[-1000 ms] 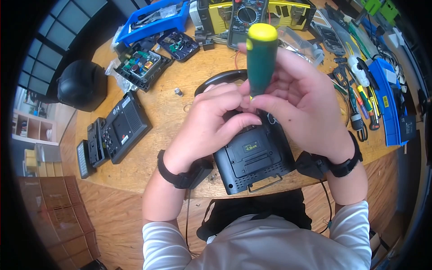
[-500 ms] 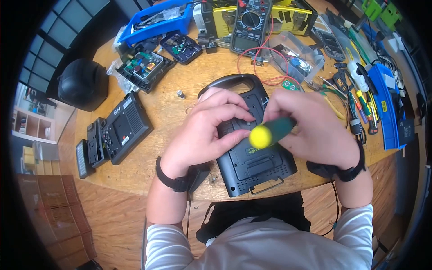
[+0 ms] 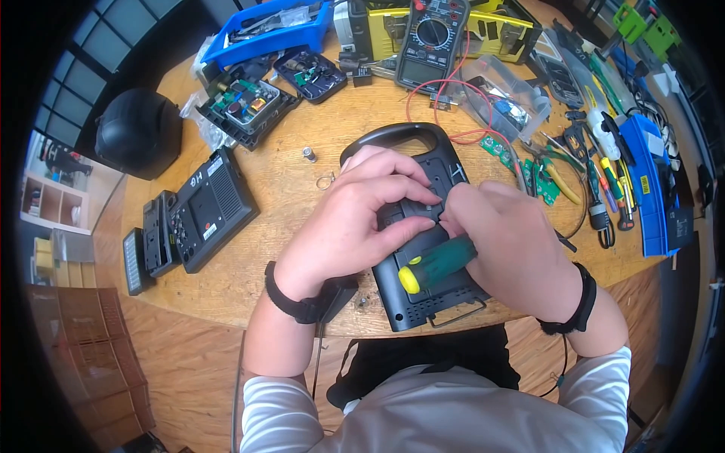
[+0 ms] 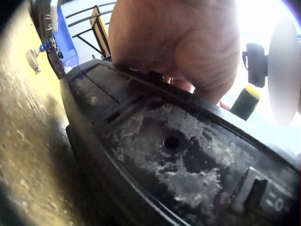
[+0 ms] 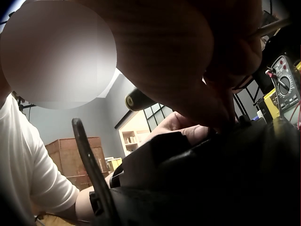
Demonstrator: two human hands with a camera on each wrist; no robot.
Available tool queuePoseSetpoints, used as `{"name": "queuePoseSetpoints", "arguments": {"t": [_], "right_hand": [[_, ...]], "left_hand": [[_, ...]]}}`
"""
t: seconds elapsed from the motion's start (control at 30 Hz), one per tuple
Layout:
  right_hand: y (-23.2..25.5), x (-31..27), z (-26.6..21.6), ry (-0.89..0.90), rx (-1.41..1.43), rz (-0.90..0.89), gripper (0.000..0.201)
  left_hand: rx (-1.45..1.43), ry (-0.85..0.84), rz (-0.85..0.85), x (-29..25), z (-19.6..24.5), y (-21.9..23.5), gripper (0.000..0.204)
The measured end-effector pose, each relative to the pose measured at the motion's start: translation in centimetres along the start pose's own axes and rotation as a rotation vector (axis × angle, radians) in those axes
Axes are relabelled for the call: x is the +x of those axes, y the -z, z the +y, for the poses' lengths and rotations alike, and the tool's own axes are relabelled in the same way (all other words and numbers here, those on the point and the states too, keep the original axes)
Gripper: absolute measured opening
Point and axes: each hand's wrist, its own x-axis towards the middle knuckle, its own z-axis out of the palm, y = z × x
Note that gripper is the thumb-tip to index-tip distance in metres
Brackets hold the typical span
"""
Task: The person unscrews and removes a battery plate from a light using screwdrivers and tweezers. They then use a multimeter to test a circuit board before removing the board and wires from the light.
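Observation:
A black device (image 3: pixel 393 298) with a carry handle and a wire bail lies on the wooden table. My left hand (image 3: pixel 351 219) rests over its middle, fingers and thumb arched toward its centre. In my right hand (image 3: pixel 517 253) is a screwdriver (image 3: pixel 439 264) with a green handle and yellow end, tilted so that end points toward my body. The right fingertips reach down to the device close to the left thumb; what they touch is hidden. The left wrist view shows scuffed patches and a round hole on the device (image 4: pixel 141 136). The screwdriver's shaft (image 5: pixel 276 26) appears in the right wrist view.
A multimeter (image 3: pixel 429 47) with red leads and a clear box (image 3: pixel 498 94) stand behind. Green circuit boards (image 3: pixel 545 183) and pliers (image 3: pixel 563 180) lie to the right. At left are a black panel (image 3: pixel 215 211), an opened housing (image 3: pixel 245 109) and a small metal cylinder (image 3: pixel 309 154).
The screwdriver has swung from upright above the device to tilted, its yellow end toward my body. My right hand has come down to the device; the left stays over it.

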Motion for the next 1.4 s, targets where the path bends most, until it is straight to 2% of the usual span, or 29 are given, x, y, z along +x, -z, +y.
{"name": "queuePoseSetpoints", "arguments": {"t": [0.07, 0.17, 0.23, 0.27, 0.33, 0.4, 0.47, 0.5, 0.57, 0.6, 0.67, 0.7, 0.9, 1.03, 1.23, 1.4], "right_hand": [[0.3, 0.1, 0.0, 0.017, -0.015, -0.019, 0.033], [1.1, 0.6, 0.8, -0.012, 0.133, -0.026, 0.026], [1.9, 1.0, 1.3, -0.116, 0.24, 0.081, 0.012], [2.0, 1.0, 1.5, -0.116, 0.239, 0.083, 0.012], [2.4, 0.8, 2.1, -0.159, 0.802, 0.38, 0.008], [2.4, 0.6, 4.5, 0.066, 0.656, 0.504, 0.03], [3.1, -1.0, 4.1, -0.161, 0.876, 0.424, 0.038], [2.6, -1.2, 3.8, -0.161, 0.878, 0.426, 0.038], [0.8, -1.1, 3.4, -0.214, 1.114, 0.541, 0.034], [0.3, -1.2, 3.3, -0.214, 1.115, 0.542, 0.034], [-0.6, -1.4, 3.3, -0.354, 1.219, 0.55, 0.03], [-1.1, -1.5, 3.5, -0.355, 1.277, 0.577, 0.026], [-2.6, -1.9, 3.6, -0.43, 1.37, 0.64, 0.025], [-3.0, -2.2, 3.5, -0.42, 1.398, 0.612, 0.024], [-4.1, -2.5, 2.8, -0.466, 1.423, 0.718, 0.022], [-5.2, -3.2, 3.0, -0.53, 1.571, 0.774, 0.024]], "left_hand": [[0.004, 0.01, 0.0, 0.0, 0.0, 0.0, 0.025], [0.008, 0.004, -0.006, 0.0, 0.0, 0.0, 0.025], [0.018, -0.003, -0.004, 0.1, 0.2, -0.1, 0.025], [0.028, -0.007, 0.001, 0.1, 0.3, -0.1, 0.025], [0.038, -0.014, -0.006, 0.0, 0.4, 0.0, 0.024], [0.047, -0.018, -0.014, 0.1, 0.7, 0.1, 0.024], [0.099, -0.022, -0.025, 0.2, 1.0, 0.1, 0.023], [0.099, -0.023, -0.027, 0.2, 1.1, 0.1, 0.023], [0.095, -0.006, -0.031, 0.3, 1.2, 0.1, 0.023], [0.095, -0.006, -0.033, 0.3, 1.2, 0.1, 0.023], [0.093, -0.006, -0.029, 0.3, 1.1, 0.1, 0.024], [0.093, -0.005, -0.03, 0.3, 1.1, 0.0, 0.024], [0.086, -0.003, -0.035, 0.3, 1.1, 0.1, 0.025], [0.12, 0.008, -0.057, 0.3, 1.5, 0.2, 0.027], [0.124, -0.001, -0.065, 0.3, 1.3, 0.2, 0.027], [0.138, -0.016, -0.069, 0.4, 1.4, 0.3, 0.027]]}}
